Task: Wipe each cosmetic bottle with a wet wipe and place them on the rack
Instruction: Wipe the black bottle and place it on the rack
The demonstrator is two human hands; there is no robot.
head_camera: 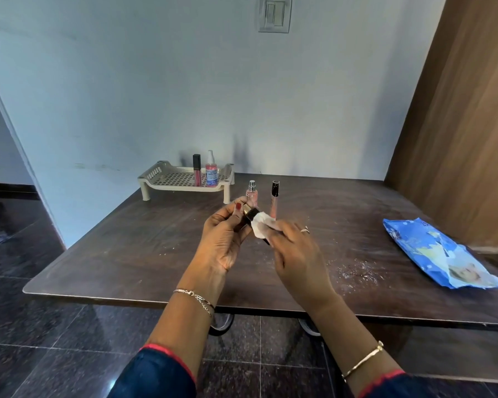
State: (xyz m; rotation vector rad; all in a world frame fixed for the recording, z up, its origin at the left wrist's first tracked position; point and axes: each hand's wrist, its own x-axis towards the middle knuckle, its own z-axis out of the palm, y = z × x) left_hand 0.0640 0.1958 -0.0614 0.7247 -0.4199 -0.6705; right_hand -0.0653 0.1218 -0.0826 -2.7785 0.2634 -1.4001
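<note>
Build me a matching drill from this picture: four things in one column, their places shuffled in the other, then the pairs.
1. blue wipe pack
2. white wipe
3. blue-labelled spray bottle
4. black-and-gold bottle

A. on the rack
B. in the left hand
C. flat on the table, right side
D. in the right hand

Pairs: 1-C, 2-D, 3-A, 4-B

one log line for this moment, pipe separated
step: wiping | left hand: holds black gold-banded bottle | right hand: holds wet wipe against it | rack: lip gloss, spray bottle | table: perfume bottle, pink tube
</note>
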